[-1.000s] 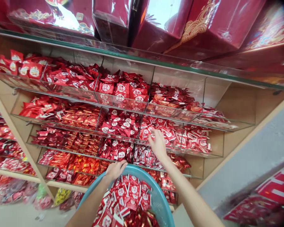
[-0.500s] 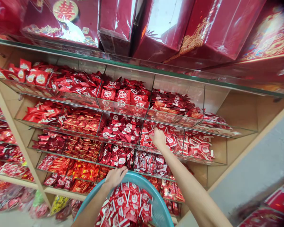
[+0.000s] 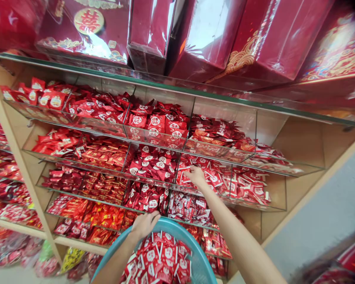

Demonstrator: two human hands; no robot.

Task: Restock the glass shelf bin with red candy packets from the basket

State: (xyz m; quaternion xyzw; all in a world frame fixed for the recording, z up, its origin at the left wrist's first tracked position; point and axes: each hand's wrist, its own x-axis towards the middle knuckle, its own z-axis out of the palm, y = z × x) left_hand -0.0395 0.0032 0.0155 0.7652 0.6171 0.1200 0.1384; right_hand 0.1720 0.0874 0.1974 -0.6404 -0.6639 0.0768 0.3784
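Left hand point(image 3: 146, 225): back upward, fingers curled over the far-left rim of the turquoise basin point(image 3: 201, 253) and gripping it. Red-and-white packets point(image 3: 168, 254) fill the basin. Right hand point(image 3: 197, 176): arm stretched past the basin's right side, fingers bent over shelf packets point(image 3: 217, 177) beyond it; whether they grasp one cannot be told.

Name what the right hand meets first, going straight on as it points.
Likely the red-and-white packets just ahead of the right hand; depth is unclear, so they may be touching.
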